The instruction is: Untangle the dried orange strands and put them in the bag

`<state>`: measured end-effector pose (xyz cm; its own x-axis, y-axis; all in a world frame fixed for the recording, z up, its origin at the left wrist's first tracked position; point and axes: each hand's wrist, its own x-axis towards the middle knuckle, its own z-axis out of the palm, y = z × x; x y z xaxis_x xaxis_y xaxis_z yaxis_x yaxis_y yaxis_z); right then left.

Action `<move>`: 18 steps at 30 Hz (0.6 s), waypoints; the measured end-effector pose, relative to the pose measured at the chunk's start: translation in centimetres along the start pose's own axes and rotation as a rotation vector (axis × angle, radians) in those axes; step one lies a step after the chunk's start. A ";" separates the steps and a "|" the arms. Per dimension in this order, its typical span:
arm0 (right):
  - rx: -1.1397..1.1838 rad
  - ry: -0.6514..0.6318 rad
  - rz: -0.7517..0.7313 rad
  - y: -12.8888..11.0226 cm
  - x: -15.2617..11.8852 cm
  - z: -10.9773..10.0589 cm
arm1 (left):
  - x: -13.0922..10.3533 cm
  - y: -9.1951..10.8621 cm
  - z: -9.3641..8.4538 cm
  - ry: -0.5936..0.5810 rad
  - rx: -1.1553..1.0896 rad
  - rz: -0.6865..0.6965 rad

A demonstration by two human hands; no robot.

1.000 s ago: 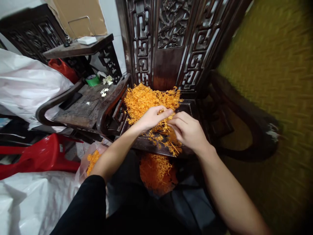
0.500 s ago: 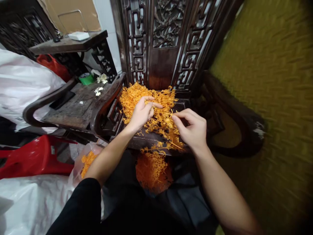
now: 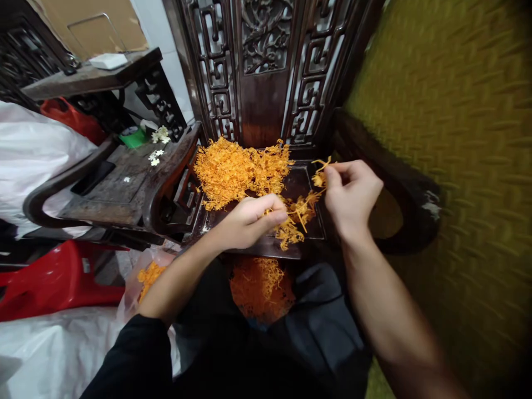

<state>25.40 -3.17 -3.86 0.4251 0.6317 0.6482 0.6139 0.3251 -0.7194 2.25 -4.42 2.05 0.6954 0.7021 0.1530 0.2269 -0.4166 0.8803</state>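
Observation:
A pile of orange artificial flower sprigs [image 3: 228,172] lies on the seat of a dark carved wooden chair [image 3: 297,180]. In front of the pile, my left hand [image 3: 257,219] is closed with its thumb pressed to the fingers, pinching the stem of an orange sprig. My right hand [image 3: 353,194], further right, pinches another orange piece [image 3: 319,178] between thumb and fingertips. Between the hands hangs a loose orange sprig [image 3: 303,208]; whether it joins both held pieces I cannot tell. Below the seat edge, more orange sprigs [image 3: 272,277] lie in a round orange-red container [image 3: 245,288] by my legs.
To the left stands a second wooden chair [image 3: 112,194] with green tape [image 3: 133,137] and pale flower pieces [image 3: 155,158] on it. A red plastic stool [image 3: 62,282], a clear bag with orange pieces [image 3: 150,277] and white sacks [image 3: 41,155] are also there. A yellow-green woven surface [image 3: 449,138] rises at right.
My left hand has come down off the pile toward me and closed on a sprig. The right hand has moved right and up, drawing an orange piece away from the pile.

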 end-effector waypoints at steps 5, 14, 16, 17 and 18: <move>0.338 -0.109 0.260 1.5 -0.2 0.4 | 1.2 -2.4 0.2 0.121 -0.325 -0.139; 0.439 -0.283 0.149 -2.6 -2.1 1.4 | 3.8 -3.7 1.5 0.146 -0.043 -0.171; 0.433 -0.276 0.109 -3.0 -2.3 1.5 | 3.9 -3.7 1.8 0.128 0.006 -0.091; 0.417 -0.250 0.097 -3.1 -2.4 1.6 | 3.9 -3.7 1.9 0.128 0.043 -0.068; 0.395 -0.214 0.089 -3.2 -2.5 1.7 | 3.8 -3.6 2.1 0.132 0.080 -0.059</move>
<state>21.24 -4.53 -3.60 0.2917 0.7871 0.5436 0.2632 0.4803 -0.8367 5.50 -1.39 -1.49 0.5846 0.7945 0.1643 0.3218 -0.4130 0.8520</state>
